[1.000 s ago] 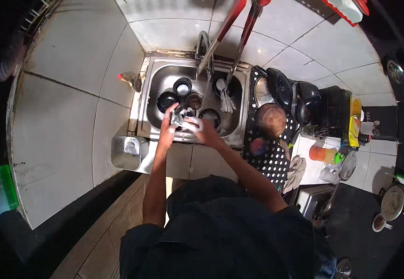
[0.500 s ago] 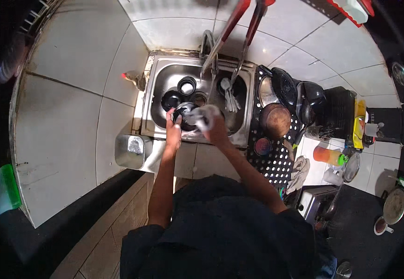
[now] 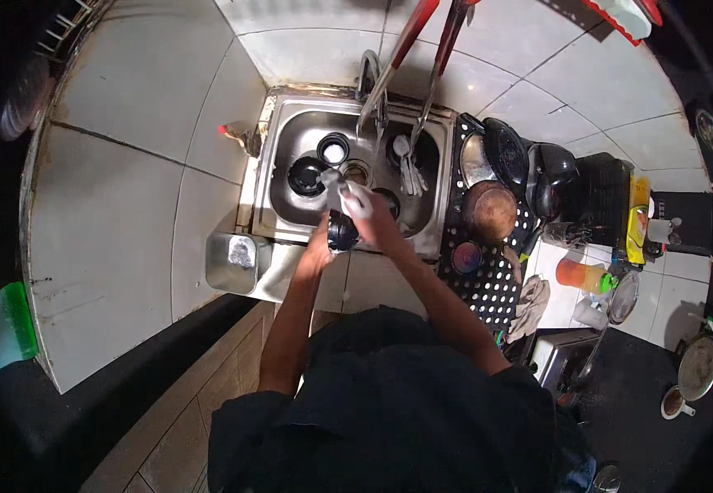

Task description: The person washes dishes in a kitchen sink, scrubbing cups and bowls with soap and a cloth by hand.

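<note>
Dark bowl (image 3: 342, 233) over the near rim of the steel sink (image 3: 264, 209), clamped in the left hand (image 3: 320, 247), fingers curled round its side. Left forearm (image 3: 289, 320) steep, almost straight up from below; right forearm (image 3: 443, 294) on a long slant up and leftward, with the right hand (image 3: 372, 222) just above and right of the bowl. Right hand blurred, white lather (image 3: 360, 201) on it and a greyish smear (image 3: 336, 185) at its fingertips; impossible to tell whether pinched or loose. Beyond both hands, on the sink floor, a round black dish (image 3: 299, 178), a black ringed cup (image 3: 321, 149) with something white inside, and a brownish jar (image 3: 357, 173). At the sink's right, a dark pan (image 3: 430, 153) with pale spoons (image 3: 409, 171) across it, handles toward the near side. Outside, to the left, a metal tub (image 3: 223, 271) with a whitish patch inside. Far right, a bottle (image 3: 580, 277) with orange contents and a green cap.
</note>
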`<action>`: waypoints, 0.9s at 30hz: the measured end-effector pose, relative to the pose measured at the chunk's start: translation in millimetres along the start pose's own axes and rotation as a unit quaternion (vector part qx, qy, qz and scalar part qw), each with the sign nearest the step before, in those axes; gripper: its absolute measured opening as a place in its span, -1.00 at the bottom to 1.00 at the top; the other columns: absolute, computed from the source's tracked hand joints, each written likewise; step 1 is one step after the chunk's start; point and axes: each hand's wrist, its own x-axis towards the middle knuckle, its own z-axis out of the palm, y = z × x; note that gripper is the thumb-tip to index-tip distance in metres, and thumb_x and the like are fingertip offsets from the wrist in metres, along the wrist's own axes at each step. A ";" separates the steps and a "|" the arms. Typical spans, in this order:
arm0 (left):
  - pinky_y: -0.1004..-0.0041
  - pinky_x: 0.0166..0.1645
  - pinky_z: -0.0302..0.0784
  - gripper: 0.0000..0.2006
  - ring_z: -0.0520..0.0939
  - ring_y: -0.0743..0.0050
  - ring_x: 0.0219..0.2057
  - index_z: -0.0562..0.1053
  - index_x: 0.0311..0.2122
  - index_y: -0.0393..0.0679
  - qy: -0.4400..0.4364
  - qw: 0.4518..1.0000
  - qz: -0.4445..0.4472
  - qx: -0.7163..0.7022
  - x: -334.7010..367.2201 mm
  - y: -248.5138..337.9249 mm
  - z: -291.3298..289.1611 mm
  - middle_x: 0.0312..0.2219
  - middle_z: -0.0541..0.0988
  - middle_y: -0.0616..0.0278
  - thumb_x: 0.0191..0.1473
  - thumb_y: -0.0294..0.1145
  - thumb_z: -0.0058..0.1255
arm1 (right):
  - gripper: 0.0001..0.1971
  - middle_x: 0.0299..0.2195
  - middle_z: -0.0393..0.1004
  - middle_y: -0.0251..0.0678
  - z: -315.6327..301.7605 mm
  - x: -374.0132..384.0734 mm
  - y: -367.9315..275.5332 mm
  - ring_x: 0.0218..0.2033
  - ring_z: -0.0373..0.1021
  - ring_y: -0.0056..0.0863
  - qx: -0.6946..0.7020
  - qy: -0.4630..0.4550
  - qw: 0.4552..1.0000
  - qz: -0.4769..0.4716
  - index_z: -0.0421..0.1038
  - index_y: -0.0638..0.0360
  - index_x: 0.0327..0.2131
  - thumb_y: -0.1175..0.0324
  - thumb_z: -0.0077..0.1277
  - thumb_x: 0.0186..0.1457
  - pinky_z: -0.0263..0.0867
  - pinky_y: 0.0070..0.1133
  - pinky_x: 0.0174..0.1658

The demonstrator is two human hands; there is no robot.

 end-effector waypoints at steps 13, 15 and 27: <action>0.39 -0.13 0.59 -0.61 0.59 0.36 -0.22 0.28 0.08 -0.16 0.023 0.997 0.041 0.068 -9.7 1.3 69.4 -0.14 0.50 0.12 0.14 -0.39 -0.02 | -0.52 -0.01 0.40 -0.06 0.8 -11.4 -29.1 0.07 0.30 -0.08 0.094 -0.031 0.995 0.024 0.38 0.25 -0.02 0.46 0.13 -0.12 0.27 -0.36 0.08; 0.37 -0.11 0.58 -0.60 0.58 0.34 -0.20 0.28 0.08 -0.16 -0.002 0.997 0.026 0.073 -13.6 1.8 69.9 -0.13 0.49 0.12 0.15 -0.36 -0.03 | -0.52 0.04 0.37 -0.09 10.6 -23.6 -25.2 0.17 0.20 -0.06 0.000 0.086 0.979 -0.182 0.43 0.22 -0.06 0.51 0.16 -0.18 0.15 -0.35 0.20; 0.20 -0.02 0.52 -0.56 0.54 0.20 -0.11 0.28 0.13 -0.15 -0.123 0.932 0.064 0.334 -17.3 -3.8 41.9 -0.06 0.48 0.10 0.19 -0.19 -0.09 | -0.74 -0.53 0.44 0.07 9.5 26.0 -7.3 -0.47 0.40 0.08 0.000 0.101 0.995 0.023 0.38 0.26 -0.28 0.22 -0.07 0.20 0.29 -0.31 -0.42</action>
